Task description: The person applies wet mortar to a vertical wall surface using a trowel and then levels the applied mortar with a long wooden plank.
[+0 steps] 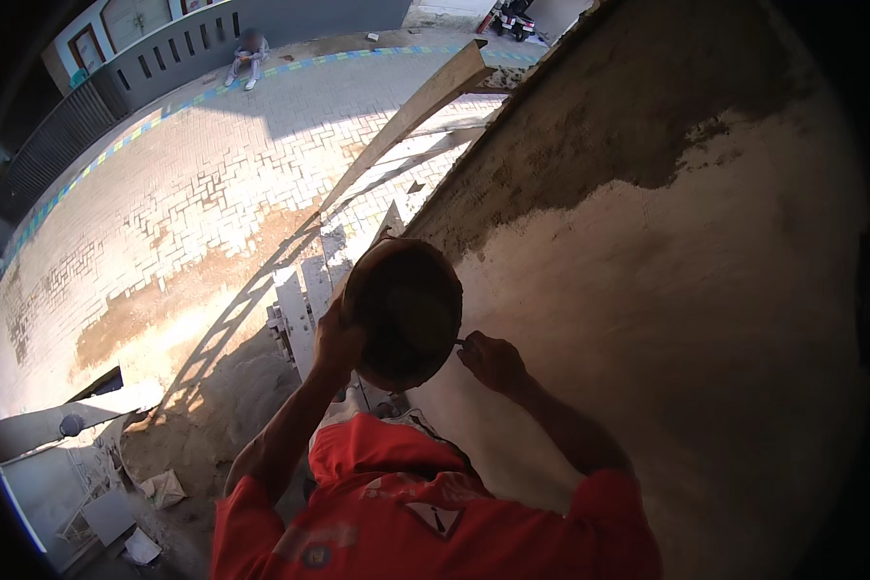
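A round, dark bowl [404, 314] with shadowed contents hangs in front of me, gripped at its left side by my left hand [338, 338]. My right hand [493, 362] is closed on a dark, thin tool handle [462, 343] at the bowl's right edge; the rest of that tool is hidden. Beyond both hands, a wall [648, 338] fills the right half, with rough, darker wet plaster [628, 145] along its upper band and a smoother, lighter surface below.
Narrow boards [300, 314] run beneath me beside the wall, and a wooden beam [406, 121] slants past its edge. Down left lie a sand pile [184, 445] and debris. Across the paved yard [164, 222], a person [246, 68] sits by a fence; a scooter [512, 21] stands behind.
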`<state>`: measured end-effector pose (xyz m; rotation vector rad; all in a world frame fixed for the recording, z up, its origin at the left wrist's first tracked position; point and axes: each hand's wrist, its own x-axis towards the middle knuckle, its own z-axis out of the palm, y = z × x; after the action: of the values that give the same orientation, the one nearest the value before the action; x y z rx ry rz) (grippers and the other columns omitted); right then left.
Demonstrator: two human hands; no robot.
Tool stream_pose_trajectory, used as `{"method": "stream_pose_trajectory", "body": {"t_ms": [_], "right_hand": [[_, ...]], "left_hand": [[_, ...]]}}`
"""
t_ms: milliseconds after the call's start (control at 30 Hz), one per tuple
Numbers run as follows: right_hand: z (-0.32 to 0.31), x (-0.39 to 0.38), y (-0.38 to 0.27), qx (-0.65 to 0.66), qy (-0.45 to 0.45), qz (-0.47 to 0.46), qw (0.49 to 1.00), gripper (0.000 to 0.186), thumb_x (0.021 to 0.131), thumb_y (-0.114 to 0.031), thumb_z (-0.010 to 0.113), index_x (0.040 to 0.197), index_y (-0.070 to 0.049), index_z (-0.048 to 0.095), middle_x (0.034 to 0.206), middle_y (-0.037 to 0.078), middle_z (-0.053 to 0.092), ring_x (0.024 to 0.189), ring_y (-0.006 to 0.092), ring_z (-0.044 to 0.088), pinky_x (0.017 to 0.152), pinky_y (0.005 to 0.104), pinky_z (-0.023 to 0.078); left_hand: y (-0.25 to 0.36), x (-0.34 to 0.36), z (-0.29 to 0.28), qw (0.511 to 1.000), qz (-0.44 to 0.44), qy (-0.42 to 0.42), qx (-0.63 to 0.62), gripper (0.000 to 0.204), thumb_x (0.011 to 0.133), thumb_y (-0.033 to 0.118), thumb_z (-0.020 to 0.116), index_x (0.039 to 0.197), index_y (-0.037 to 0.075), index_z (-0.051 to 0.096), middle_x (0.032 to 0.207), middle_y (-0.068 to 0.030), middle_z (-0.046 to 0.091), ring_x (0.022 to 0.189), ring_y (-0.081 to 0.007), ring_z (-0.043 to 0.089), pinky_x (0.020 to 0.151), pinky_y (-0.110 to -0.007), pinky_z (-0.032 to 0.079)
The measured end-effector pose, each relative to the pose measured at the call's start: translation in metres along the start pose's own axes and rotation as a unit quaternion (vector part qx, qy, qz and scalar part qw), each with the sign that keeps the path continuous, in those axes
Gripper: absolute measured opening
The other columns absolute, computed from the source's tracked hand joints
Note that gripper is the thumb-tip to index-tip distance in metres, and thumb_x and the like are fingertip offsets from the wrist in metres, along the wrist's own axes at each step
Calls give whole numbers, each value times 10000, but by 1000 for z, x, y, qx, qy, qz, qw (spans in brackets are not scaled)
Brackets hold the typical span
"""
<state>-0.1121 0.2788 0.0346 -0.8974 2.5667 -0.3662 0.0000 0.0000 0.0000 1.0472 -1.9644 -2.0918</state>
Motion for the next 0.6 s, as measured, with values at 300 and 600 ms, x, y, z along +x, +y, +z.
{"method": "stream_pose_trajectory", "body": {"t_ms": [300, 600], "right_hand": [[-174, 17, -105, 56, 22, -45, 997, 330, 781, -183, 762, 968, -41, 530, 730, 84, 601, 657, 207, 610, 631, 344, 483], [-264, 4, -162, 218, -91, -12, 972, 365, 784, -102, 714, 1119, -19, 594, 723, 67, 600, 619, 134, 562, 579, 298, 467]], "left_hand": [[-28, 6, -22, 998, 4, 60, -29, 551, 679, -42, 573, 1227, 19, 581, 1061, -94, 677, 951, -186, 646, 850, -327, 513], [-69, 8, -51, 991, 8, 123, -54, 548, 696, 64, 558, 1243, 22, 574, 1048, -149, 684, 967, -247, 649, 861, -356, 484]]}}
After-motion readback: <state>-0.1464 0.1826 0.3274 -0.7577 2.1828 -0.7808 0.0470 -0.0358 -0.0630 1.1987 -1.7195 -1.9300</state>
